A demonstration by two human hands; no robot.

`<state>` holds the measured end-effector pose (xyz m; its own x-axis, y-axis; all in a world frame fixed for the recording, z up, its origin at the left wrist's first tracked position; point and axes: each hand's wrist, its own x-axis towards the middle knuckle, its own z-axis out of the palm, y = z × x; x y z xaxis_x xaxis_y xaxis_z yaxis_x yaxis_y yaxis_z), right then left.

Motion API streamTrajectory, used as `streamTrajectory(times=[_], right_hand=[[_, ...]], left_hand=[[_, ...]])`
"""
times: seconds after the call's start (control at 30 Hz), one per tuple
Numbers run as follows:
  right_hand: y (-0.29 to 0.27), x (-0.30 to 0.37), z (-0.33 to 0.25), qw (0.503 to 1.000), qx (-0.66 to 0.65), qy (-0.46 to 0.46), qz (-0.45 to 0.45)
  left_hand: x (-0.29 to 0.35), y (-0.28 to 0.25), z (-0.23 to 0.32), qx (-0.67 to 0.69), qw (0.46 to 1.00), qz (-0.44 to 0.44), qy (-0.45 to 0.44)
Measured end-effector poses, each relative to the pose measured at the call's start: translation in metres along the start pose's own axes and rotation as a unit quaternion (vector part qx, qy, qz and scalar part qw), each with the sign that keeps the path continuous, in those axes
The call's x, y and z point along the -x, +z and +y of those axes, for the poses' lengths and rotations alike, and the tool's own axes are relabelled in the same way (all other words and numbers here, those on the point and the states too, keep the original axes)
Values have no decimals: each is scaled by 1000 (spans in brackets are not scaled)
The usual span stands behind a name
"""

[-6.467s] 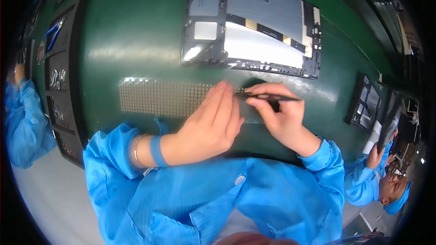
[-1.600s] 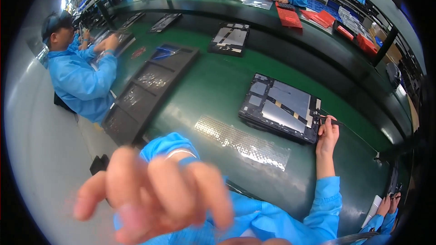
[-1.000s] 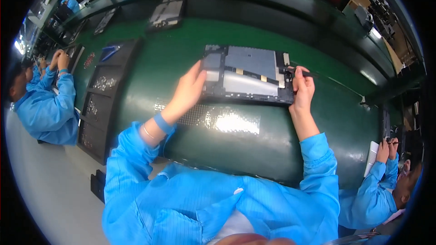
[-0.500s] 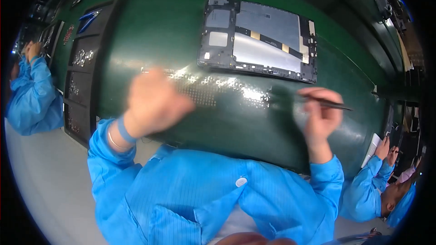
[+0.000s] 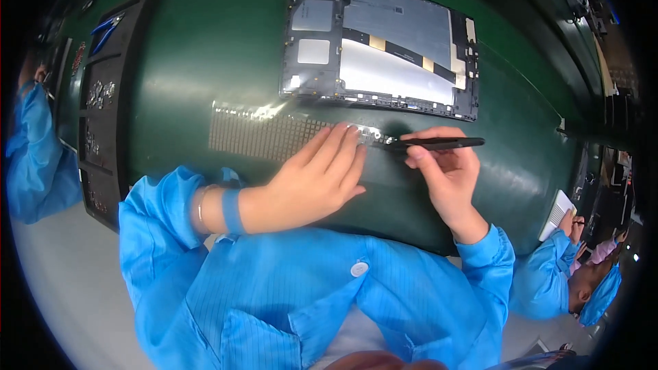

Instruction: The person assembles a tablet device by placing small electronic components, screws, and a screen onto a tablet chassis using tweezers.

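My left hand (image 5: 322, 175) lies with its fingers stretched out over the right part of a clear sheet (image 5: 253, 133) covered in rows of small grey squares, pressing it to the green table. My right hand (image 5: 449, 171) pinches a pair of black tweezers (image 5: 445, 143). Their tips point left and reach the sheet's right end, close to my left fingertips; whether they grip a square is too small to tell. Just beyond the sheet lies an opened tablet-like panel (image 5: 397, 48), with a black frame, a silver back and a dark ribbon cable across it.
On the left stands a black compartment tray (image 5: 113, 113) with small metal parts and blue pliers (image 5: 106, 31). A green table (image 5: 199, 41) spreads under everything. Co-workers in blue sit at the far left and right; a white slatted object (image 5: 558, 216) lies near the right one.
My left hand has come down from above the sheet's left side and moved right onto it. My right hand has shifted left with the tweezers, bringing their tips to the sheet's right end.
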<state>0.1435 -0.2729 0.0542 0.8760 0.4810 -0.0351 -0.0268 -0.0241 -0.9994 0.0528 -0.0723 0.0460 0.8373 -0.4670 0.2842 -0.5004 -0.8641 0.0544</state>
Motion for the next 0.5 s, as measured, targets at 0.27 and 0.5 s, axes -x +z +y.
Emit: streamTrajectory(times=[0.27,0.5], right_hand=[[9,-6,17,998,36,40,-21],[10,-9,19,999,27,24,-25]], left_hand=[[1,6,0,10,1000,17,-17],[-2,5,-3,-2,1000,-4,-21]])
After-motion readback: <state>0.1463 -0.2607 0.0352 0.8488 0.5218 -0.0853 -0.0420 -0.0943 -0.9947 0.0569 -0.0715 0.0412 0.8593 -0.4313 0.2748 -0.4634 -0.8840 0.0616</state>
